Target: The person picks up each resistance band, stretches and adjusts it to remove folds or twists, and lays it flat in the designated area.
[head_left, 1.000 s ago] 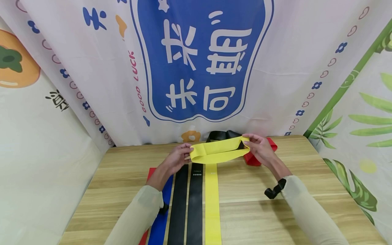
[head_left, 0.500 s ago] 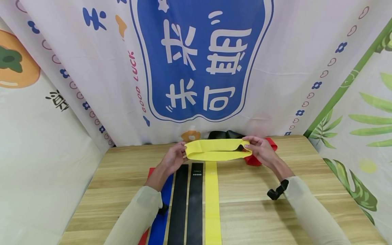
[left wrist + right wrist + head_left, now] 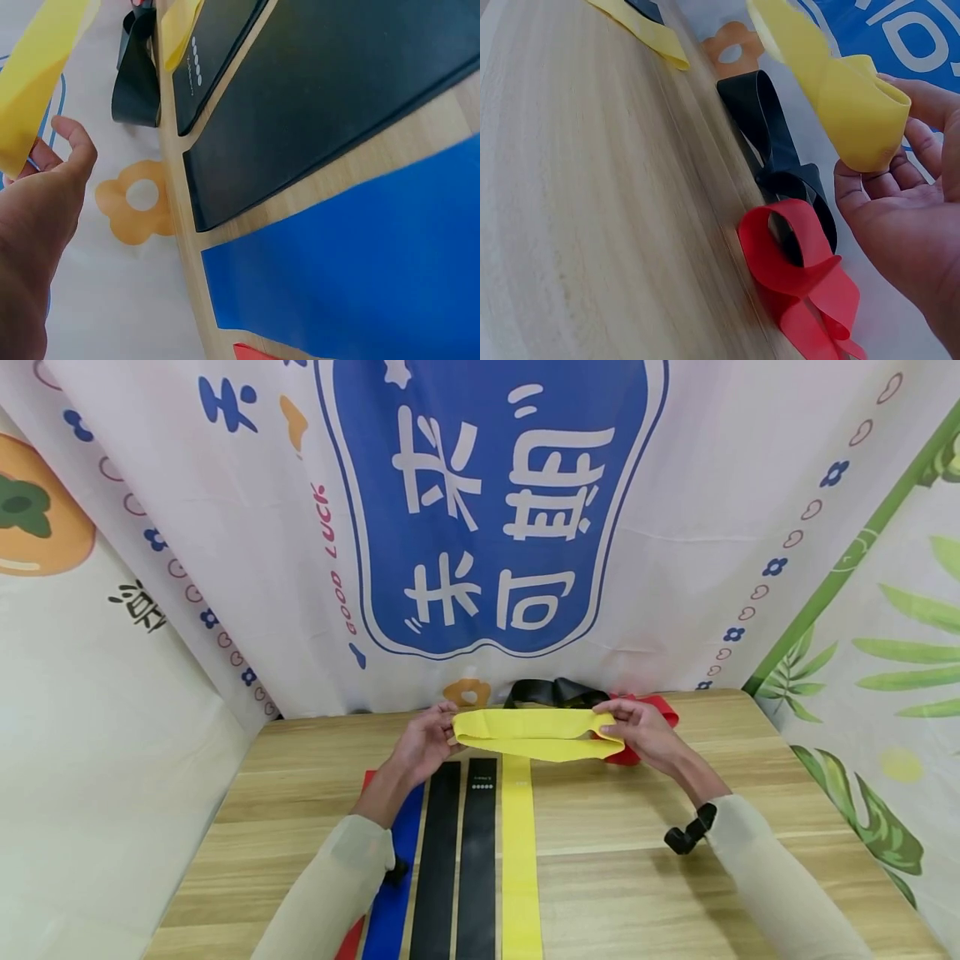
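Note:
A yellow resistance loop band [image 3: 525, 724] is stretched level between my hands above the table's far side, its loop gaping slightly. My left hand [image 3: 423, 743] holds its left end; in the left wrist view some of those fingers are hidden behind the yellow strip. At the other end my right hand [image 3: 647, 733] pinches the band between thumb and fingers, and the right wrist view shows the yellow loop [image 3: 862, 112] folded over there. Below lie flat bands side by side: a yellow one [image 3: 521, 860], two black ones [image 3: 477, 852], a blue one [image 3: 337, 262] and a red one [image 3: 351, 941].
At the table's back edge, a crumpled black band [image 3: 754, 112] and a twisted red band [image 3: 802, 262] lie against the printed curtain [image 3: 675, 568]. The wooden table [image 3: 637, 877] extends to the right of the flat bands. Curtains also hang on both sides.
The yellow loop has been drawn out longer, my left hand shifting left and my right hand slightly right. It now hangs more level, a little lower at the right end.

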A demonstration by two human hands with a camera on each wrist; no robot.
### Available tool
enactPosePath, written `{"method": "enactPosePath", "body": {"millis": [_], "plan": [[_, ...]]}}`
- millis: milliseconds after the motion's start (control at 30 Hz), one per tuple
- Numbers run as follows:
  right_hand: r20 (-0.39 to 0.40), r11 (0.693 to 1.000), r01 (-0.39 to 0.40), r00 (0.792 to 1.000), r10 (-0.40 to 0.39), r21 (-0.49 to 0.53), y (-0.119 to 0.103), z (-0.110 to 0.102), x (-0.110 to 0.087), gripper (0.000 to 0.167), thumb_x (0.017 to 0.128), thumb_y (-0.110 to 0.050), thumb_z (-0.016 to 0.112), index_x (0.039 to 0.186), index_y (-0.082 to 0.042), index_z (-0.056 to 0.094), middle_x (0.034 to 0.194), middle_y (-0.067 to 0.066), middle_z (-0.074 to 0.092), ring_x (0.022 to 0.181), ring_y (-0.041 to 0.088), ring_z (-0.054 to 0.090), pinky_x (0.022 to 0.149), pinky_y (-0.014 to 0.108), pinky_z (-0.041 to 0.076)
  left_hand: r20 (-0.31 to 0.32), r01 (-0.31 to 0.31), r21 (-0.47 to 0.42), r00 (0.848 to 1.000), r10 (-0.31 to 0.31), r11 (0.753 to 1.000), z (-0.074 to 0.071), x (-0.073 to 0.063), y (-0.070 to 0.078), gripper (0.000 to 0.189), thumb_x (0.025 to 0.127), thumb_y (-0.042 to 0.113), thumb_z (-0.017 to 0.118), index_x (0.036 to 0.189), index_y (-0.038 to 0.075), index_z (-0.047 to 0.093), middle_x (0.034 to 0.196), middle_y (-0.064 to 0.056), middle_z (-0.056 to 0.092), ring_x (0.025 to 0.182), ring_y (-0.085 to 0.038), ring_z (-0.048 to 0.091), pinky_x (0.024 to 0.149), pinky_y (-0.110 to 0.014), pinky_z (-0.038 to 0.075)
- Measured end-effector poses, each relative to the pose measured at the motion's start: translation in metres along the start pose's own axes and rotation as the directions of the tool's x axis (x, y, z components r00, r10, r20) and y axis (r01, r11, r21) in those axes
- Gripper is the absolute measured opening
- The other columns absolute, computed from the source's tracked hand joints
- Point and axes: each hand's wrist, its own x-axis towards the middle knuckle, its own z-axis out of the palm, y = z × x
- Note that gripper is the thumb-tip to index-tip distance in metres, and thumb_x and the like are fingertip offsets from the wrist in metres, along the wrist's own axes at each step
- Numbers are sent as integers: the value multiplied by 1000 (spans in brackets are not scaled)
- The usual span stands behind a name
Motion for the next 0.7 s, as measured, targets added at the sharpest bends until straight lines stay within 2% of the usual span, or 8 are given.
{"method": "enactPosePath", "body": {"millis": [100,233,367,433,567,700], "plan": [[0,1000,8,1000,-8,-28,-2,-2,-1,44,97,-1,74,136,10,58,122,1,70,101,16,69,91,24,59,6,26,54,1000,-27,998,0,0,0,15,111,10,44,116,7,57,104,-3,67,95,-19,63,91,-38,54],[10,999,27,1000,-26,-45,-5,-3,-2,46,97,0,73,137,14,55,120,1,70,101,15,70,92,24,59,-11,72,200,997,-71,977,3,1,-1,24,112,17,51,129,5,61,114,-3,68,98,-19,64,88,-35,56],[20,997,54,998,-53,-61,-6,-3,-2,47,97,2,73,137,16,54,119,1,71,100,15,72,92,24,59,-49,132,361,991,-122,923,7,0,-2,40,111,22,55,144,-1,58,127,-7,67,103,-20,66,89,-32,58],[22,995,66,998,-65,-70,-6,-2,-3,46,97,3,73,136,16,55,119,1,72,100,15,72,92,24,59,-73,156,427,988,-139,890,9,0,-3,43,111,23,57,146,-1,58,131,-10,67,104,-20,67,89,-31,59],[21,993,79,997,-77,-93,-7,-1,-4,44,96,2,73,135,15,57,121,2,71,100,16,72,92,25,59,-129,188,506,982,-141,842,12,0,-6,39,108,23,63,140,1,66,130,-12,68,99,-19,68,85,-30,61],[18,990,78,997,-76,-116,-7,0,-5,44,96,0,75,135,13,58,123,4,71,100,17,72,92,24,59,-152,178,568,982,-110,804,14,1,-8,30,105,23,68,127,3,73,119,-10,70,90,-18,67,79,-27,60]]}}
